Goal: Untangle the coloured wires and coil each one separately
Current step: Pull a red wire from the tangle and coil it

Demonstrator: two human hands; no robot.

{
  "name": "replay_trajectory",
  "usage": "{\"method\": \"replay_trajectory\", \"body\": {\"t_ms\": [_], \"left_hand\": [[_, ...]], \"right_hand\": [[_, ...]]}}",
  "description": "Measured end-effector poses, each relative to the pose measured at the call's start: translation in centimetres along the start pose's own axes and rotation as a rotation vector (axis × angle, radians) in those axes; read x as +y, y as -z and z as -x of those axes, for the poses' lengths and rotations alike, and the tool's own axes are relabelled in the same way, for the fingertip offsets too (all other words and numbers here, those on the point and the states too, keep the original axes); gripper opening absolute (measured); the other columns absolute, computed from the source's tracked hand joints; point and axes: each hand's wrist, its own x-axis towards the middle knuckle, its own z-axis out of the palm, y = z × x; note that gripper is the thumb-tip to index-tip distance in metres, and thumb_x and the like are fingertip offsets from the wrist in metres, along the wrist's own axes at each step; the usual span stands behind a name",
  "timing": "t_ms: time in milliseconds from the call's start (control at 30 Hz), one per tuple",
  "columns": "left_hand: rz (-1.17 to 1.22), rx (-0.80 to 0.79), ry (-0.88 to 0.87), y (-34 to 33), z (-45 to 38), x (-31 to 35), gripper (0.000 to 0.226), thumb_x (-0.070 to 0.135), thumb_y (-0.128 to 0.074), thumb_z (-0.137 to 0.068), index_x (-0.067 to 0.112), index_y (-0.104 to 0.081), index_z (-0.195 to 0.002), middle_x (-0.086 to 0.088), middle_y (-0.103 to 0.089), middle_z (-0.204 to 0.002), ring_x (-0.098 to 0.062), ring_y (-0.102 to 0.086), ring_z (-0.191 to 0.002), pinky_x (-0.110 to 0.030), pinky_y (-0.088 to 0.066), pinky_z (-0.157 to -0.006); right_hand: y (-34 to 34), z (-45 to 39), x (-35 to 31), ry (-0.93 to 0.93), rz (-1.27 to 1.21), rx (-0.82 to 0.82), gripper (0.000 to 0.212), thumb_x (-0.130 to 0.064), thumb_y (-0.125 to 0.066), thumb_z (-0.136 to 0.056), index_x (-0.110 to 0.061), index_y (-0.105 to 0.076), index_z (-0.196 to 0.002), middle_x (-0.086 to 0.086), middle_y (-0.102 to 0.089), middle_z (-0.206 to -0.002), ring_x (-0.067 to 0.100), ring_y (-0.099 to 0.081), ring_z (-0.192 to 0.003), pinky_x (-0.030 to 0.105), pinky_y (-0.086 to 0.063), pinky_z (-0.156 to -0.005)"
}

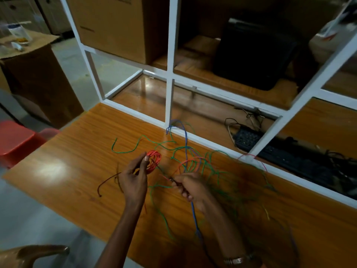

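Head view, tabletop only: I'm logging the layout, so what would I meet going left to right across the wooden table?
Dark brown wire → left hand holding the red coil → right hand pinching a red strand → green wire tangle → yellow wire piece.

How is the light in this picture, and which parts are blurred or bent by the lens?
Head view: dim overall, with a pale glare patch on the wooden table; the right hand and the green wire beside it are motion-blurred, while the red coil held by the left hand is sharper; the white frame leans and splays from wide-angle distortion.
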Motion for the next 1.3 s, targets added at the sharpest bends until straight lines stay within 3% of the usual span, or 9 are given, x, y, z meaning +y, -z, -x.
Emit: {"method": "replay_trajectory", "body": {"t_ms": [100,267,500,667,833,1000,1067,1200,1300], "left_hand": [[0.014,-0.055,-0.061,-1.0,1.5,1.0,0.016,0.018,-0.073,-0.098,0.022,-0.080,-0.112,0.001,-0.079,-0.106,-0.019,-0.075,-0.104,-0.021,-0.059,-0.078],[0.085,-0.140,0.002,-2.5,4.2,1.5,0.021,0.022,-0.072,-0.099,0.015,-0.080,-0.117,-0.001,-0.081,-0.109,-0.021,-0.076,-0.105,-0.041,-0.061,-0.085],[0.326,-0.150,0.229,-4.8,8.1,2.8,0.018,0.016,-0.070,-0.099,0.012,-0.079,-0.114,-0.012,-0.081,-0.103,-0.023,-0.077,-0.098,-0.026,-0.061,-0.079],[0.416,-0.158,0.336,-6.6,10.1,2.7,0.017,0.012,-0.070,-0.098,0.010,-0.079,-0.112,-0.012,-0.080,-0.098,-0.017,-0.075,-0.089,-0.026,-0.060,-0.076],[0.376,-0.181,0.327,-7.5,11.0,2.4,0.026,0.011,-0.071,-0.096,0.001,-0.076,-0.120,-0.018,-0.079,-0.107,-0.017,-0.071,-0.090,-0.027,-0.058,-0.077],[0.308,-0.112,0.313,-7.8,11.3,2.2,0.025,0.010,-0.072,-0.096,0.004,-0.077,-0.119,-0.012,-0.080,-0.112,-0.021,-0.075,-0.104,-0.029,-0.060,-0.089],[0.234,-0.093,0.282,-7.7,11.4,2.2,0.022,0.011,-0.074,-0.095,0.006,-0.079,-0.116,-0.006,-0.081,-0.109,-0.019,-0.076,-0.104,-0.025,-0.060,-0.083],[0.150,-0.106,0.236,-7.3,11.5,2.5,0.018,0.013,-0.076,-0.093,0.007,-0.081,-0.110,-0.002,-0.082,-0.103,-0.012,-0.076,-0.096,-0.021,-0.056,-0.071],[0.145,-0.131,0.220,-7.0,11.4,3.0,0.017,0.014,-0.075,-0.094,0.006,-0.082,-0.108,-0.005,-0.082,-0.100,-0.012,-0.075,-0.090,-0.021,-0.056,-0.069]], "right_hand": [[0.9,0.7,0.0,0.056,-0.042,-0.006,0.021,-0.017,-0.062,-0.091,-0.013,-0.067,-0.071,0.001,-0.053,-0.056,0.010,-0.038,-0.041,0.021,-0.022,-0.037],[1.8,1.7,0.8,0.178,-0.127,-0.052,0.013,-0.010,-0.061,-0.093,-0.009,-0.070,-0.084,0.004,-0.060,-0.064,0.010,-0.047,-0.046,0.021,-0.029,-0.042],[4.7,3.5,2.6,0.224,-0.121,-0.081,0.007,-0.009,-0.065,-0.094,-0.007,-0.070,-0.090,0.003,-0.066,-0.070,0.012,-0.054,-0.051,0.024,-0.034,-0.047],[6.9,3.8,3.8,0.176,-0.150,-0.101,0.011,-0.005,-0.061,-0.092,-0.010,-0.069,-0.085,0.003,-0.064,-0.068,0.012,-0.054,-0.050,0.023,-0.032,-0.047],[8.5,4.1,4.5,0.112,-0.157,-0.141,0.009,-0.006,-0.061,-0.092,-0.010,-0.068,-0.088,0.004,-0.063,-0.068,0.011,-0.054,-0.049,0.023,-0.032,-0.047],[9.4,4.6,5.1,0.139,-0.244,-0.147,0.014,-0.012,-0.071,-0.093,-0.010,-0.071,-0.107,0.010,-0.077,-0.084,0.016,-0.066,-0.058,0.023,-0.040,-0.052],[9.7,5.0,4.8,0.164,-0.304,-0.163,0.023,-0.013,-0.074,-0.092,-0.014,-0.071,-0.114,0.014,-0.079,-0.091,0.021,-0.071,-0.066,0.024,-0.045,-0.055],[9.9,5.2,4.0,0.164,-0.529,-0.274,0.019,-0.010,-0.071,-0.090,-0.004,-0.074,-0.108,0.020,-0.077,-0.101,0.025,-0.074,-0.085,0.024,-0.055,-0.067],[9.9,4.8,3.9,0.254,-0.526,-0.244,0.016,-0.008,-0.071,-0.092,-0.002,-0.075,-0.107,0.021,-0.077,-0.104,0.026,-0.074,-0.092,0.026,-0.057,-0.074]]}}
